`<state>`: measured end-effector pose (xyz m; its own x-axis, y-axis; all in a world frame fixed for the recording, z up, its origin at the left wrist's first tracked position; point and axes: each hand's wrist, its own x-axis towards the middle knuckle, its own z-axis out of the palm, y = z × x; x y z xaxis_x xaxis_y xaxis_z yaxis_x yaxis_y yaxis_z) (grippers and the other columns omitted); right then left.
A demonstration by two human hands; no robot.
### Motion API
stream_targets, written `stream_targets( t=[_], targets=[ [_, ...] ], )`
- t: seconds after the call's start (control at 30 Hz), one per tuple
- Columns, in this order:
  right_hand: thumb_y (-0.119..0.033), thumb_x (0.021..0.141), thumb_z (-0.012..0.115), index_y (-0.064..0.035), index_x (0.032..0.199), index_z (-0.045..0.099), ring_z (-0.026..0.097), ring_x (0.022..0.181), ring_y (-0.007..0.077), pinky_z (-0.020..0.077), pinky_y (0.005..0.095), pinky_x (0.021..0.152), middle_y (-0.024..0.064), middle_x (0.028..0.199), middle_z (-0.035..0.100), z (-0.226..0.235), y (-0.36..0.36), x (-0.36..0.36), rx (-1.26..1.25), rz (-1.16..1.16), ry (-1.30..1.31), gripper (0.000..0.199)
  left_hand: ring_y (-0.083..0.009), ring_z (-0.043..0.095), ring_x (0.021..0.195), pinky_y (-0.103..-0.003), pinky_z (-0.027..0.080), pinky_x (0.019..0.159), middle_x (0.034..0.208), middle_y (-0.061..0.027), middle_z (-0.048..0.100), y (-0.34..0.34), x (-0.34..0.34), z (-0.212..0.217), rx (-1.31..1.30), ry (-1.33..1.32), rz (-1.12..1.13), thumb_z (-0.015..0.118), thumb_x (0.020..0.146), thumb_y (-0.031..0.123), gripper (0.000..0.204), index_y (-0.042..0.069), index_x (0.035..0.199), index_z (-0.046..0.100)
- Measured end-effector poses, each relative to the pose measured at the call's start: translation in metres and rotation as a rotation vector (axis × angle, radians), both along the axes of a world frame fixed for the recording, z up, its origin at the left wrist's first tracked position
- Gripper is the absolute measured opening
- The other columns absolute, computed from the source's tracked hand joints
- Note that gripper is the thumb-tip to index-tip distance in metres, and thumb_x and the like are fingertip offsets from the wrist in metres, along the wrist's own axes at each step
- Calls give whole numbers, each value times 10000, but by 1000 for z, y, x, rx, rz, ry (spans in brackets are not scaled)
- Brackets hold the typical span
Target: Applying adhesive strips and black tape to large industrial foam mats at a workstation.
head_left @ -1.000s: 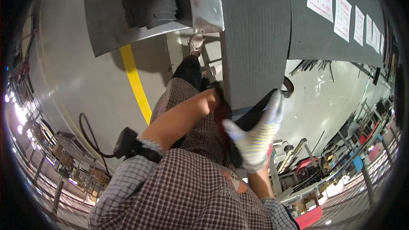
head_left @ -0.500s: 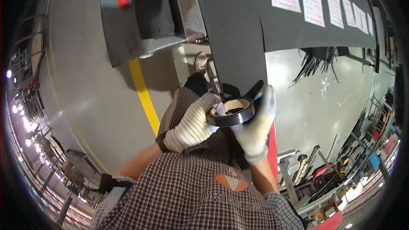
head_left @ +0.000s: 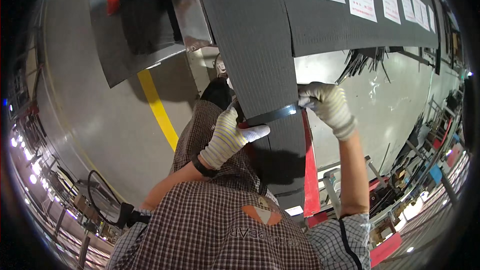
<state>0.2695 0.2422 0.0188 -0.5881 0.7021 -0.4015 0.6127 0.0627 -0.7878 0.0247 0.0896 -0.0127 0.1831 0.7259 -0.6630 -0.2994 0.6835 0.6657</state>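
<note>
Center frame, your left hand (head_left: pixel 226 139) touches the black corrugated sheet (head_left: pixel 252 55), probably to steady it, can't tell if gripping; your right hand (head_left: pixel 331 107) clamps the black tape (head_left: pixel 272 115), likely for tension.

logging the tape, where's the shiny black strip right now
In the head view, the shiny black strip lies across the ribbed dark board, right of centre, between the left hand and the right hand.

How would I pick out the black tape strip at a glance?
Find the dark grey board running down toward the checked apron. Across it, between the left hand and right hand, runs the black tape strip. Its glossy shine sets it apart from the matte, ribbed board around it.
</note>
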Motion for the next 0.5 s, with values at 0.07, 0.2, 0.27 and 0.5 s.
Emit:
stream_targets(
  t=[0.07,0.2,0.27,0.5],
  targets=[
    [-244,865,757,-117,929,761,731,783,272,559,372,686,94,892,759,-61,-4,13,380,488,-733,142,-227,569,1269,-409,491,1106,1434,-123,562,6,-6,3,18,87,-80,918,749,133,864,25,1449,423],
    [-340,1004,635,-7,1148,693,705,859,301,559,376,813,215,969,720,-79,-24,5,18,-430,158,368,-268,499,1350,-410,374,1166,1432,-125,544,27,-22,5,311,271,-133,811,895,281,806,-1,1530,402],
    [-384,1024,603,78,1201,630,681,996,382,530,418,905,269,1064,699,-44,-20,-11,-149,-438,103,495,-240,504,1334,-399,392,1145,1410,-120,562,44,-28,11,195,-78,128,717,962,392,736,13,1517,419],
    [-608,1002,516,143,1174,611,643,1003,518,520,520,881,371,1044,658,43,7,-71,-47,112,-449,777,-278,566,1270,-421,458,1080,1385,-162,572,21,-7,14,289,309,-105,791,906,360,809,24,1514,376]
  ],
)
